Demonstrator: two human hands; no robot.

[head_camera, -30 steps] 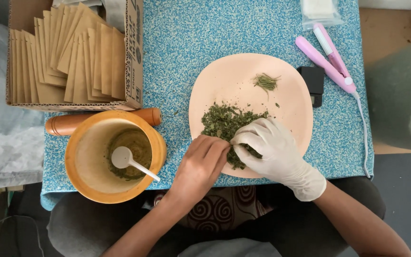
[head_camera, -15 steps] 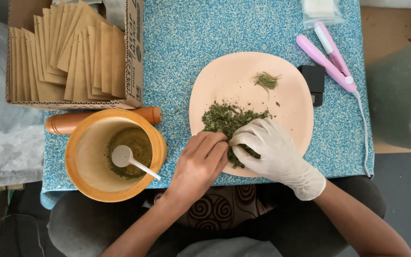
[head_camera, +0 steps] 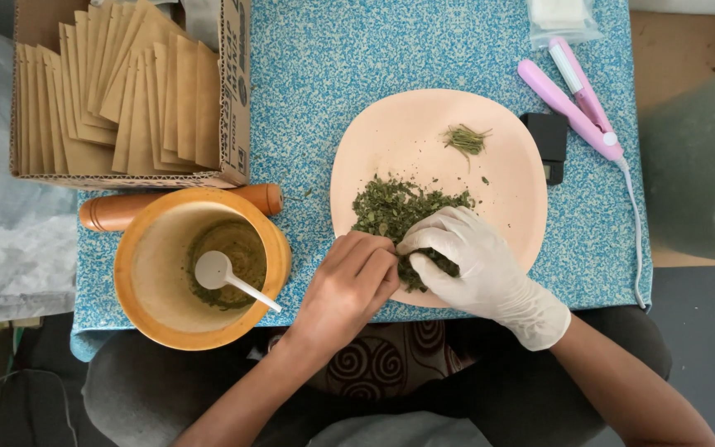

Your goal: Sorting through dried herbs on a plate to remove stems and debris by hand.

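Sorting step: both hands' grips pinch the herb pile (head_camera: 399,211) at the plate's (head_camera: 391,136) six o'clock, bare left hand (head_camera: 349,285), gloved right hand (head_camera: 469,261); next needs gentle picking.

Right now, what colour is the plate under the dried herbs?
Pale peach plate, clearest in the head view.

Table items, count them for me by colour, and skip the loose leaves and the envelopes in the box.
Orange-brown: 2, mortar bowl, pestle
Pink: 2, plate, sealer tool
White: 1, spoon
Black: 1, small device
Brown: 1, cardboard box
Clear: 1, plastic bag
Total: 8
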